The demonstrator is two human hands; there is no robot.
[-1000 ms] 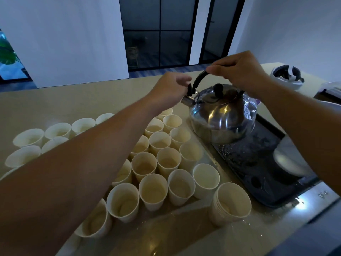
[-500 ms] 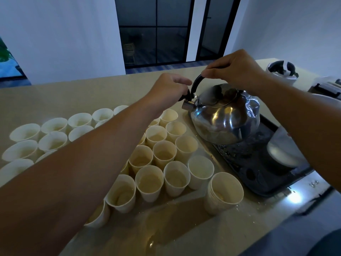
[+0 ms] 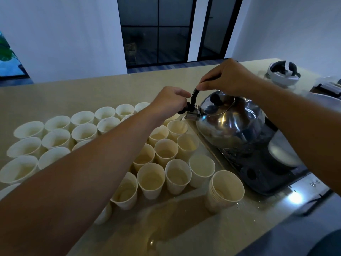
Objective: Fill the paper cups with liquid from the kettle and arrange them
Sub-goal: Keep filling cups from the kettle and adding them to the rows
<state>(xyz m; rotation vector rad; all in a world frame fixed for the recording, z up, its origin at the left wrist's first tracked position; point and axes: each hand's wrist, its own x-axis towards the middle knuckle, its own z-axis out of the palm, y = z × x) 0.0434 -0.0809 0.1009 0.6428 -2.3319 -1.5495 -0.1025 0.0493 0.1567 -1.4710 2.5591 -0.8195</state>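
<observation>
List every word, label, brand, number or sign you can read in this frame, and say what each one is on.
None can be read.
The paper cups are plain, with no print showing.
The kettle shows only reflections, no brand mark.
Small light marks on the surface beside the dark tray, near the front right corner, are too small and blurred to read.

1. I count one steel kettle (image 3: 230, 124), tipped over the cups.
2. I see roughly thirty paper cups (image 3: 151, 180) standing on the tabletop (image 3: 73, 97); my left arm hides some, so I cannot give an exact figure.
3. One stack of nested cups (image 3: 224, 191) stands near the group's right end.
4. One dark tray (image 3: 262, 174) lies under the kettle.
5. Two hands are in view: left hand (image 3: 168, 102) and right hand (image 3: 227, 77).
</observation>
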